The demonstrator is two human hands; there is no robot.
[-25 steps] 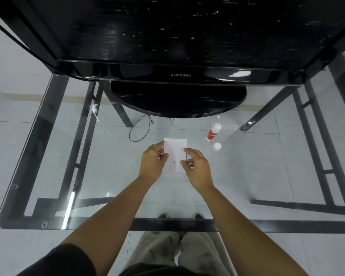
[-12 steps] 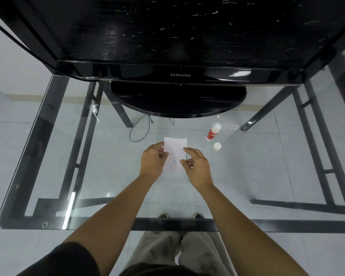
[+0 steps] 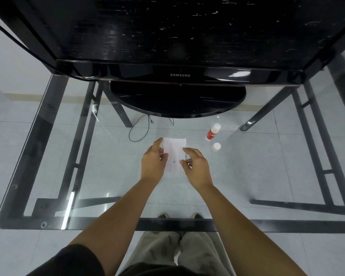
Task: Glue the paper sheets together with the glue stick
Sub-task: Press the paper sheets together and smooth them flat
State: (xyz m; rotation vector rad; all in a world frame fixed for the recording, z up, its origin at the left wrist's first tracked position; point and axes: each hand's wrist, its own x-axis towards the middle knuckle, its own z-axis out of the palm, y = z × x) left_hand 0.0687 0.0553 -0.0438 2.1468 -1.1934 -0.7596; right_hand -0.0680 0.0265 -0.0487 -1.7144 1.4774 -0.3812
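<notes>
A small white paper sheet [image 3: 174, 151] with a blue dot lies on the glass table, and I cannot tell whether a second sheet lies under it. My left hand [image 3: 153, 161] pinches its left edge between thumb and fingers. My right hand [image 3: 195, 164] pinches its right edge. A red and white glue stick [image 3: 213, 132] lies on the glass to the right of the paper, uncapped. Its white cap [image 3: 216, 146] stands just in front of it, apart from my right hand.
A black Samsung monitor [image 3: 179, 75] on a round black base [image 3: 177, 100] stands close behind the paper. The glass table's front edge [image 3: 108, 224] runs above my legs. Black frame bars show through the glass at left and right. A thin black cable [image 3: 139, 128] hangs behind the paper.
Both hands keep their hold on the paper's edges with only slight finger shifts. The glue stick and cap have not moved.
</notes>
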